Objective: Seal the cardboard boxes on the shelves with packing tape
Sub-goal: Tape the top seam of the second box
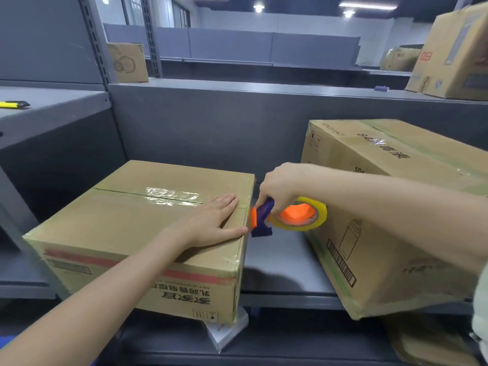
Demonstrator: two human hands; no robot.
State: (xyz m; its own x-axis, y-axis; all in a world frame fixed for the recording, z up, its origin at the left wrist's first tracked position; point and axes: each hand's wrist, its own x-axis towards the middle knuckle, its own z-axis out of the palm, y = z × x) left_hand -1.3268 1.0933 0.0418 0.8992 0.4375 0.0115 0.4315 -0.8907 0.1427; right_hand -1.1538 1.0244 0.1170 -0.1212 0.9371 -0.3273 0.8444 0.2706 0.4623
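Note:
A cardboard box point(126, 228) with red stripe and printed characters sits on the grey shelf point(280, 262), clear tape shining along its top seam. My left hand point(214, 223) lies flat on the box top near its right edge, fingers straight. My right hand point(280, 188) grips the purple handle of a tape dispenser point(287, 215) with an orange core and a yellowish tape roll, held against the box's right top edge. A larger cardboard box point(390, 215) stands tilted to the right, partly behind my right forearm.
A yellow utility knife point(14, 104) lies on the left upper shelf. Small box point(128, 62) stands on the upper shelf at the back left, another box point(454, 54) at the upper right. A white block point(227, 331) sits beneath the front box. More cardboard point(427, 342) lies lower right.

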